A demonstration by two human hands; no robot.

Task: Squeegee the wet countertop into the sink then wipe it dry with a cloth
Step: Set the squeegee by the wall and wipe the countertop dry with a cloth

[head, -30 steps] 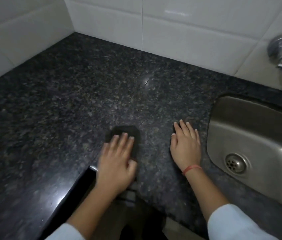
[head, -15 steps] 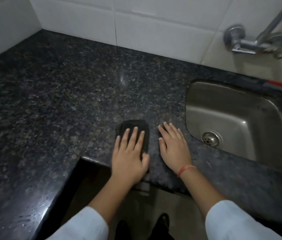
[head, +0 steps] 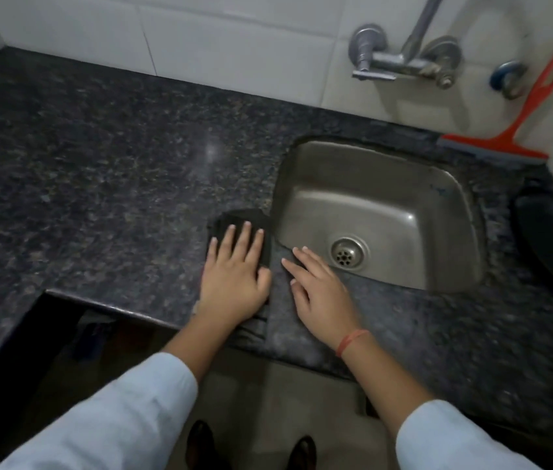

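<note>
One dark cloth lies folded flat on the countertop, just beside the left rim of the sink. The left hand presses it palm-down, fingers spread. The right hand rests open on bare stone, holding nothing. Soft, light and limp, the cloth likely bunches under uneven pressure; flat-palm contact suits it. The rigid squeegee leans against the wall behind the sink; grip it by the handle.

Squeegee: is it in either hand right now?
No, the squeegee leans against the wall behind the sink; the left hand presses the cloth.
</note>
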